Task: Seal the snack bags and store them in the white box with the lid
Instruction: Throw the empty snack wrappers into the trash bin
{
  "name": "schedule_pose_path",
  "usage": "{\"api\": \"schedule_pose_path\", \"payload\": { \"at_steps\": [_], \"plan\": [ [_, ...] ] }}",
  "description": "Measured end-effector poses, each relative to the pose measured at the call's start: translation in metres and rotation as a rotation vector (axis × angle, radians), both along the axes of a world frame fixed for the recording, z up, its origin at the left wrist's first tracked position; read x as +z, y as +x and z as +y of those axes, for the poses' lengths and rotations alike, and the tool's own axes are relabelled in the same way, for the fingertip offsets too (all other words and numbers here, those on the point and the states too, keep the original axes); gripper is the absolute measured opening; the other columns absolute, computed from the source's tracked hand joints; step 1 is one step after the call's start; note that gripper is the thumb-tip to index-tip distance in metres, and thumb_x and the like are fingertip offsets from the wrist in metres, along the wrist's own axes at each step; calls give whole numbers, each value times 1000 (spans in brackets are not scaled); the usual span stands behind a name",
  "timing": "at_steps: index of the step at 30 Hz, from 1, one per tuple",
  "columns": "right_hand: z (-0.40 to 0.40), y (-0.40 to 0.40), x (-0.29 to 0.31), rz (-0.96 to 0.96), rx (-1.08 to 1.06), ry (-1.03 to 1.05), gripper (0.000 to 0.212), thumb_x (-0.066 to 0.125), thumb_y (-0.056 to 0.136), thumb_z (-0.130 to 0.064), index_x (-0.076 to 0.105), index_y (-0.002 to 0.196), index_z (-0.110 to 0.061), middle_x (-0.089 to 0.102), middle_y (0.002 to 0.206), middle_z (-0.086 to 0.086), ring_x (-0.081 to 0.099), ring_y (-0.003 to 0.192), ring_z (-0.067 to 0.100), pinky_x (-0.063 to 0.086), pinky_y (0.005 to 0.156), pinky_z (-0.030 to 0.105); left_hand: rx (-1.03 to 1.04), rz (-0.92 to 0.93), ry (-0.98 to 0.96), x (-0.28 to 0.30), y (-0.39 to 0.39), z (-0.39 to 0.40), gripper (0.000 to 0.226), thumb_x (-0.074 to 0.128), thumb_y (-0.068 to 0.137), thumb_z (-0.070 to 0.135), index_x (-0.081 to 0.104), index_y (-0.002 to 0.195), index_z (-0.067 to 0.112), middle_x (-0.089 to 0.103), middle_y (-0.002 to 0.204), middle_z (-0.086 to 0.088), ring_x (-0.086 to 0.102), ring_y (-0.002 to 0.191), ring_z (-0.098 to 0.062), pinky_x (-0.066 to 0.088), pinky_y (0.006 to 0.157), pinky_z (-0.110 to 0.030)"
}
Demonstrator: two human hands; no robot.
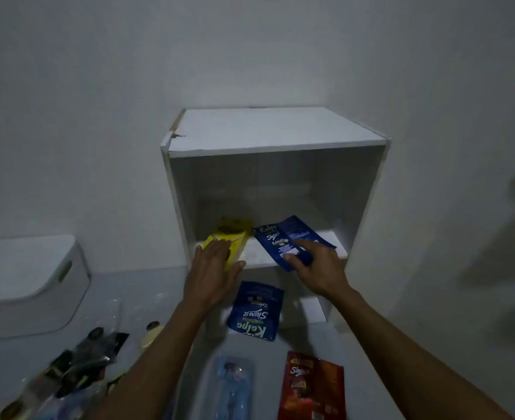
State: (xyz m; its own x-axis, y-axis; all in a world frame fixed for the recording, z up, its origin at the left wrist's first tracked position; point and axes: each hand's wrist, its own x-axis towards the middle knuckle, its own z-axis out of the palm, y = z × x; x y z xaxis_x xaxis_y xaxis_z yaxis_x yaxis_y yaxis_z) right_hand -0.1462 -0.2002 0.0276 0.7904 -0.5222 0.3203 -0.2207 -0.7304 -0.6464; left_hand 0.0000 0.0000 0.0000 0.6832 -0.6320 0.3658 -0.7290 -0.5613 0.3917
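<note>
Nearest me: red snack bag (pixel 312 389), flat on the grey table (pixel 401 359). Left hand (pixel 212 275) spread flat on the yellow bag (pixel 230 241); right hand (pixel 316 268) pinches a glossy blue bag (pixel 275 242), both on the white cubby's (pixel 274 128) shelf. Lidded white box (pixel 26 283) sits far left.

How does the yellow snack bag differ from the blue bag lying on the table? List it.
The yellow snack bag lies on the cubby shelf under the left hand; the blue bag on the table lies below the shelf, untouched. Their colours differ: yellow against dark blue with white lettering. Both lie flat.
</note>
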Motion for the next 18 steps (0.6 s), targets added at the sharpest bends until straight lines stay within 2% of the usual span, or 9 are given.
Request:
{"api": "schedule_pose_path", "payload": {
  "at_steps": [2,4,6,8,10,12,14,18],
  "plan": [
    [-4,9,-12,48,37,-94,50,72,86,-40,66,126,-11,70,122,8,64,111,25,45,102,40,5,-5,29,-11,6,0,59,48,92,55,61,125,7,63,128,-14,55,121,-34,35,109,-53],
    [-8,13,-27,131,64,-160,47,69,87,-47,67,122,-14,70,120,3,63,112,22,34,111,48,6,-32,54,-25,11,2,67,42,89,59,62,126,7,62,131,-14,53,126,-33,26,115,-48],
    [-12,16,-41,169,74,-206,50,63,87,-55,67,119,-17,70,119,0,62,113,21,26,114,51,-14,-52,41,-35,17,2,65,53,87,55,62,128,5,61,133,-15,52,129,-32,20,117,-44],
    [-14,18,-52,176,66,-306,61,54,83,-63,68,119,-15,70,119,3,61,116,23,28,112,54,-29,-96,5,-41,23,3,57,64,85,43,63,127,5,62,131,-16,53,128,-33,20,118,-43],
    [-19,20,-64,135,65,-395,54,60,82,-54,70,116,-13,72,116,6,64,114,27,35,105,59,-44,-154,-32,-45,27,2,51,57,87,41,66,123,6,64,126,-15,55,122,-33,22,116,-41],
    [-22,23,-70,93,67,-451,40,78,78,-31,72,114,-13,73,114,6,66,112,28,41,101,65,-59,-202,-51,-49,31,1,49,51,89,40,67,121,6,65,124,-15,56,119,-33,29,113,-43],
    [-24,25,-72,75,60,-471,41,85,73,-15,73,112,-13,74,113,5,68,110,26,45,99,63,-63,-235,-46,-52,33,1,48,52,90,38,67,122,5,65,124,-15,56,118,-32,38,107,-45],
    [-29,27,-73,15,83,-493,28,76,81,-14,74,109,-13,75,110,5,69,106,25,52,95,52,-65,-313,-63,-57,37,1,46,52,91,34,67,121,2,66,123,-17,59,115,-35,46,100,-47]
  ]
}}
